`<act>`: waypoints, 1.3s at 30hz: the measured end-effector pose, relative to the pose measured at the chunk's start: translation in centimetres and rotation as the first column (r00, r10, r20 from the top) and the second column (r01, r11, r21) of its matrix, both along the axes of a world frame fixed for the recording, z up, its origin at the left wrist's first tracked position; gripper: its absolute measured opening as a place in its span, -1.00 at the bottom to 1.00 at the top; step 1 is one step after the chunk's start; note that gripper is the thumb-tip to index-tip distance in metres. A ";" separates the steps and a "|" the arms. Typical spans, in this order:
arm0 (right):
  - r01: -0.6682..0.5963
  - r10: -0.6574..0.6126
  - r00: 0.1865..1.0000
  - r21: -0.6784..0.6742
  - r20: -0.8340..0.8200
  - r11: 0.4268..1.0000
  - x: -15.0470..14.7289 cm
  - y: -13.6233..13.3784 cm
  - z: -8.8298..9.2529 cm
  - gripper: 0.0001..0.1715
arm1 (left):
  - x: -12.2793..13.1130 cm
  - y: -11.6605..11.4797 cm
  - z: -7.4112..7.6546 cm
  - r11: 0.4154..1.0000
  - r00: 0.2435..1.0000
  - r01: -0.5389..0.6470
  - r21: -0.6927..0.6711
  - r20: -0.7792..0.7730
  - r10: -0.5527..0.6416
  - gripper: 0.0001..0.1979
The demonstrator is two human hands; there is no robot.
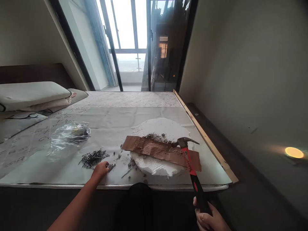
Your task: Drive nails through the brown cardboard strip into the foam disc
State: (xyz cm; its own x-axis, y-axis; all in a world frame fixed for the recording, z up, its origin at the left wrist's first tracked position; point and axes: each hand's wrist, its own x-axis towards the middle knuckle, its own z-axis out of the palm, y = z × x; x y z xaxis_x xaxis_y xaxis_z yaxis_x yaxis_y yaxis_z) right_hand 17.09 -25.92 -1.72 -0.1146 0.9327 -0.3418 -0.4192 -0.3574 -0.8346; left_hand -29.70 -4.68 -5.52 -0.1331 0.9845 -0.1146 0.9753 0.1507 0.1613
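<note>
Nearest me, the right hand (209,219) has its grip closed round the black end of a claw hammer (192,166), whose head rests on the cardboard strip (156,149). The left hand (99,169) lies on the loose nails (92,158) by the near edge of the bed (120,112); I cannot tell whether its grip has closed on one. The strip, across a white foam disc (166,128), looks peppered with holes amid grit, yet a full heap of nails lies unused. Beyond are a plastic bag (69,134) and pillows (31,94) in the far left corner.
</note>
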 end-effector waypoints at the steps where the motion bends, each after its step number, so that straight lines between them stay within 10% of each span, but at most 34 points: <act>1: -0.010 0.010 1.000 -0.005 -0.019 1.000 0.1 0.1 -0.1 -0.58 | -0.2 0.2 -0.1 1.000 1.000 0.012 -0.001 -0.016 -0.012 -0.82; 19: -0.061 0.063 0.997 0.045 -0.053 0.997 0.9 0.7 -0.5 -0.70 | -0.1 2.1 1.0 0.996 0.994 -0.050 -0.069 -0.105 0.043 -0.89; 27: -0.019 0.022 0.993 0.027 -0.113 0.999 0.7 0.9 0.5 -0.71 | 1.7 1.3 4.6 0.980 0.985 -0.151 0.130 0.097 0.139 -0.76; 34: -0.031 0.032 0.988 0.010 -0.152 0.999 0.9 1.1 0.5 -0.73 | 13.4 -0.6 9.3 0.976 0.816 0.044 0.211 0.556 -0.157 -0.62; 39: -0.036 0.034 0.985 -0.007 -0.172 0.999 0.9 1.1 0.1 -0.70 | 25.3 -0.4 9.7 0.884 0.607 0.279 0.375 0.644 -0.465 -0.73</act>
